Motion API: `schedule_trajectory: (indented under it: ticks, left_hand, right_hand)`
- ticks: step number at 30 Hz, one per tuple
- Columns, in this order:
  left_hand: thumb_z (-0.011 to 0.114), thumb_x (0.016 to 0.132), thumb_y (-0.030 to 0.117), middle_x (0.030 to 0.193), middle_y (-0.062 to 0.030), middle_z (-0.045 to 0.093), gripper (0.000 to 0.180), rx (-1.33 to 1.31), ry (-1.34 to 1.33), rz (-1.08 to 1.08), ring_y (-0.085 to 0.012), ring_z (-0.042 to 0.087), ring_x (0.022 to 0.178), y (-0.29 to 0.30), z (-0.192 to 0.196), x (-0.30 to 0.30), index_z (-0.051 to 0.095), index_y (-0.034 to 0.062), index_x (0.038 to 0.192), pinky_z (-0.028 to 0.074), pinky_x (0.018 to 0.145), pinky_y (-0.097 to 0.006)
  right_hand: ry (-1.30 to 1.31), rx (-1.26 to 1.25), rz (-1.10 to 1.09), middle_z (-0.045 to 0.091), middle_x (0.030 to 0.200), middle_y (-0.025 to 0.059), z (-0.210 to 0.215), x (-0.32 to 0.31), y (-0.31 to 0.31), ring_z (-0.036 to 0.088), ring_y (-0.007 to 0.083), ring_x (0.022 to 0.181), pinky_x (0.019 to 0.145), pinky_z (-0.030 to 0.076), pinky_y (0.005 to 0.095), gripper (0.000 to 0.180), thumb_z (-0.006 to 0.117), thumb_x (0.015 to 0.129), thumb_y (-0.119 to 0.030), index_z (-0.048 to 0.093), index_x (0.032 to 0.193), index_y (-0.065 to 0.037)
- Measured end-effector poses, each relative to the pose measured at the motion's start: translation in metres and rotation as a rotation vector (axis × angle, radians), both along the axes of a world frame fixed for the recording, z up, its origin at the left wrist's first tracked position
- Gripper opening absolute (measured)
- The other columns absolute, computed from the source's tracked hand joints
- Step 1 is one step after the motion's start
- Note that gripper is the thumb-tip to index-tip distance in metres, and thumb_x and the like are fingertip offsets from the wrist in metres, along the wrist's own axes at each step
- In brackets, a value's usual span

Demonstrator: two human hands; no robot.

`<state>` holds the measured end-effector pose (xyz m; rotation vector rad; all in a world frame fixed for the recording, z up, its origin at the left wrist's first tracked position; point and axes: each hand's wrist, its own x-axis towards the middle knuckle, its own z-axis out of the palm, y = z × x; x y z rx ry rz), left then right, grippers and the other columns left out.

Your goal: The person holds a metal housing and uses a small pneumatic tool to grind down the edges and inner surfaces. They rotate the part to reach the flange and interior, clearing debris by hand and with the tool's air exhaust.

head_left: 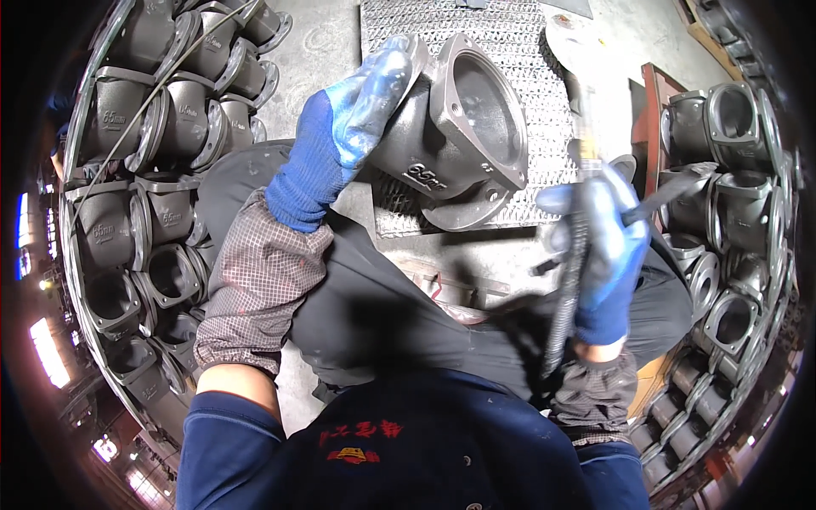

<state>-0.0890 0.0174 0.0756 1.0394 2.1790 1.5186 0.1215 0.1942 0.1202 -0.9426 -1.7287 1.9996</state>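
Grey cast valve body (459, 127) held up over a mesh mat (527, 51).
The gloved left hand (357, 119) clasps its flange, arm raised; the gloved right hand (603, 246) is closed around a hose-fed tool (578, 229) just beside it. Many similar castings stack left (144, 170) and right (731, 212), too crowded to count.

Two gloved hands were in view, the left hand (357, 110) and the right hand (608, 255). One grey cast valve body (463, 127) was held up over one metal mesh mat (527, 51). Left of that mat stood roughly a dozen stacked castings (161, 119); right of it, about ten more castings (731, 178). One hose-fed hand tool (578, 229) showed.
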Motion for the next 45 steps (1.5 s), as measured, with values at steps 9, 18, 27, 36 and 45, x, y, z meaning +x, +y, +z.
schedule_trajectory:
  ticks: [9,18,27,36,45]
  left_hand:
    - [0.056,0.093,0.020,0.106,-0.0127,0.066,0.035,0.067,0.241,-0.139,-0.0174,0.063,0.095,0.005,-0.016,-0.013,0.056,-0.0013,0.120,0.051,0.077,-0.029]
    - [0.063,0.089,0.037,0.071,-0.0029,0.064,0.037,0.203,-0.124,0.005,-0.0098,0.060,0.067,0.007,-0.037,-0.016,0.068,0.0007,0.088,0.049,0.060,-0.026]
    - [0.051,0.098,0.037,0.105,-0.0050,0.064,0.046,0.128,-0.086,-0.040,-0.0097,0.058,0.097,-0.002,-0.011,0.000,0.057,0.0004,0.126,0.047,0.085,-0.023]
    - [0.064,0.086,0.010,0.129,-0.0126,0.057,0.034,-0.088,0.795,-0.127,-0.0256,0.058,0.116,-0.002,-0.009,0.000,0.062,0.0100,0.121,0.047,0.098,-0.029]
    - [0.067,0.082,0.007,0.128,-0.0136,0.057,0.036,-0.110,0.845,-0.124,-0.0276,0.059,0.114,-0.002,-0.004,0.003,0.065,0.0155,0.117,0.050,0.095,-0.031]
  right_hand:
    - [0.054,-0.152,0.302,0.065,0.076,0.0035,-0.020,-0.061,-0.075,0.055,0.0050,0.060,0.055,0.047,0.0214,0.033,0.068,0.086,-0.015,0.061,0.112,0.004]
    - [-0.144,0.197,0.368,0.065,0.070,0.0155,-0.031,-0.080,-0.077,0.062,0.0144,0.057,0.056,0.051,0.0314,0.036,0.063,0.086,-0.036,0.066,0.088,0.000]
    - [0.119,-0.237,0.692,0.069,0.083,0.0109,-0.003,-0.053,-0.052,0.063,0.0130,0.059,0.049,0.048,0.0191,0.033,0.050,0.097,-0.026,0.065,0.106,0.002]
    - [-0.373,0.109,0.583,0.067,0.071,0.0121,0.015,-0.018,0.054,0.055,0.0113,0.045,0.044,0.045,0.0211,0.048,0.053,0.091,-0.026,0.052,0.123,0.010]
    - [-0.554,0.197,0.687,0.065,0.062,0.0112,0.009,-0.042,0.059,0.052,0.0074,0.040,0.037,0.038,0.0193,0.051,0.052,0.091,-0.034,0.056,0.119,0.009]
